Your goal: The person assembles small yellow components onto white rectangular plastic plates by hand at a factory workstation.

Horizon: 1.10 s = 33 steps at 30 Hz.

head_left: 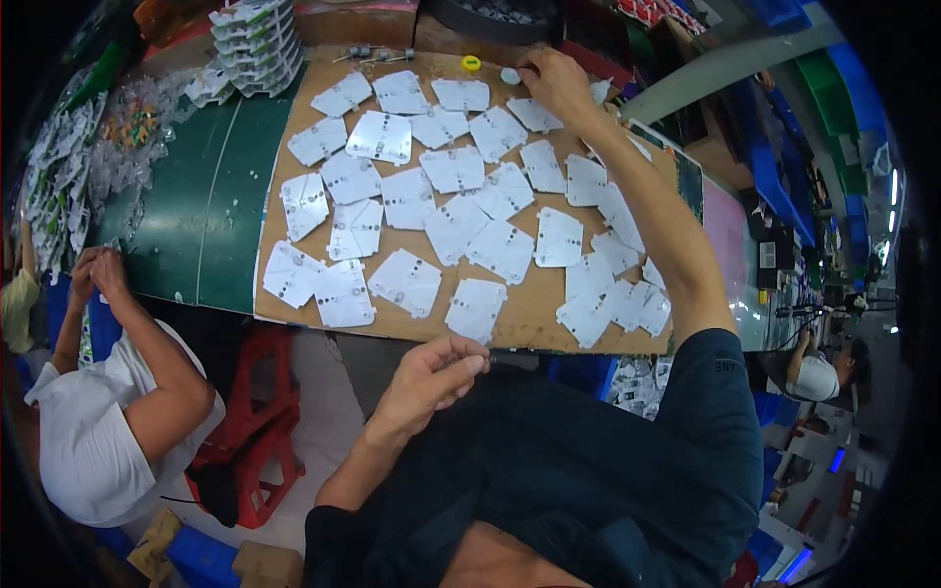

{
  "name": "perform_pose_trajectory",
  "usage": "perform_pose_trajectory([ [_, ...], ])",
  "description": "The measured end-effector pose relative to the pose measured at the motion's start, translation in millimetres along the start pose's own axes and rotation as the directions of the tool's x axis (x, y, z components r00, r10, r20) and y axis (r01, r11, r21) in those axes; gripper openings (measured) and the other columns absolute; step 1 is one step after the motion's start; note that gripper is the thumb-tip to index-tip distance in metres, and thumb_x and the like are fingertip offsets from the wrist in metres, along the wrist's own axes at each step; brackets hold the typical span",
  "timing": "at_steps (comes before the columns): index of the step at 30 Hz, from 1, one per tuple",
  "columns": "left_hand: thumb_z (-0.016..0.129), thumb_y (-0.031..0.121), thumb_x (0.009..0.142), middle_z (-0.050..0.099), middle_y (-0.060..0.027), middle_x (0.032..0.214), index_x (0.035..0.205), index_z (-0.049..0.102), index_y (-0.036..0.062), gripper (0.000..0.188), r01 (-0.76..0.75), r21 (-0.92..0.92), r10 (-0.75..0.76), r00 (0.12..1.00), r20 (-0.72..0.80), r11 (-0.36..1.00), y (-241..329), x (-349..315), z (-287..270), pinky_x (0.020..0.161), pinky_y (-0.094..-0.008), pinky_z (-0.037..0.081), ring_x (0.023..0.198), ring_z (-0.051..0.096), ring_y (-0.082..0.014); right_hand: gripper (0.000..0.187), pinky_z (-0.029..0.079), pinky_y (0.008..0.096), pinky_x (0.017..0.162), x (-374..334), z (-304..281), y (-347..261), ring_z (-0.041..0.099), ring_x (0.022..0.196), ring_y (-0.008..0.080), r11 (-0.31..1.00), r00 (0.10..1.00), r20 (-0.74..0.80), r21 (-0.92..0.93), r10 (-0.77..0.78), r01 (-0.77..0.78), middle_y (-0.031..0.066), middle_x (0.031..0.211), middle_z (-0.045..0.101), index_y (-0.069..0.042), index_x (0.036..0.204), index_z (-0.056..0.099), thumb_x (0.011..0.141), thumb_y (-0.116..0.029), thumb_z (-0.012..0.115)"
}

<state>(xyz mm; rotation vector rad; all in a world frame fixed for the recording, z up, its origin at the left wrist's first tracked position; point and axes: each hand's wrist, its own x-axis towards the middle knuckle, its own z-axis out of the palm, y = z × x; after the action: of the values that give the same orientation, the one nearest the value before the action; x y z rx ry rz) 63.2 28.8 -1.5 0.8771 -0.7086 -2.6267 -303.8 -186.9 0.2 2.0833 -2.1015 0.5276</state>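
Many thin white plates [404, 200] with small holes and studs lie spread over a brown cardboard sheet [529, 328]. My left hand [428, 382] is at the near edge of the sheet. Its thumb and fingers are pinched together around something small and dark that I cannot make out. Stretched to the far edge, my right hand [557, 80] has its fingers bent down beside a small round whitish disc [510, 75]. What its fingertips grip, if anything, is hidden. A yellow round piece [471, 63] lies to the left of that disc.
Screwdriver-like tools [372, 54] lie at the far edge, near a dark round tray [500, 18]. At the left, a green table [230, 186] bears stacked white trays [257, 44] and clear plastic parts [132, 127]. A person in white [127, 412] sits there, by red stools [257, 421].
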Motion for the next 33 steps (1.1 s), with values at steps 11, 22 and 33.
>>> perform_pose_trajectory([
  [11, 0.066, 0.014, 0.091, 0.059, 0.0011, 0.085, 0.109, 0.061, 0.0028, 0.022, 0.02, 0.08, -0.023, 0.999, 0.029, 0.997, -21, 5, -4, 0.048, -0.0133, 0.032, 0.066, 0.048, -0.0019, 0.013, 0.051, 0.0356, 0.07, -148, -73, -113, 0.064, 0.081, 0.0268, 0.892, 0.932, 0.235, 0.424, -0.275, 0.156, 0.0107, 0.091, 0.064, -0.003, 0.098, 0.066, 0.088, -0.012, 0.065],
  [22, 0.064, 0.016, 0.093, 0.063, -0.0027, 0.091, 0.109, 0.06, 0.0027, 0.021, -0.031, 0.011, 0.03, 0.999, 0.02, 0.999, -29, -8, -14, 0.047, -0.0129, 0.031, 0.063, 0.046, -0.0016, 0.015, 0.051, 0.0389, 0.065, -156, -48, -137, 0.061, 0.08, 0.0283, 0.904, 0.896, 0.236, 0.307, -0.376, 0.298, 0.0101, 0.083, 0.058, -0.003, 0.093, 0.064, 0.084, -0.014, 0.068],
  [33, 0.059, 0.012, 0.096, 0.061, -0.0057, 0.093, 0.105, 0.06, 0.0004, 0.014, -0.193, -0.246, 0.203, 0.979, 0.013, 0.95, -6, 5, -13, 0.042, -0.0125, 0.031, 0.061, 0.045, -0.002, 0.021, 0.051, 0.0336, 0.066, -159, -102, -159, 0.064, 0.077, 0.0221, 0.895, 0.926, 0.318, 0.444, -0.204, 0.045, 0.01, 0.088, 0.066, -0.003, 0.102, 0.067, 0.087, -0.017, 0.07],
])
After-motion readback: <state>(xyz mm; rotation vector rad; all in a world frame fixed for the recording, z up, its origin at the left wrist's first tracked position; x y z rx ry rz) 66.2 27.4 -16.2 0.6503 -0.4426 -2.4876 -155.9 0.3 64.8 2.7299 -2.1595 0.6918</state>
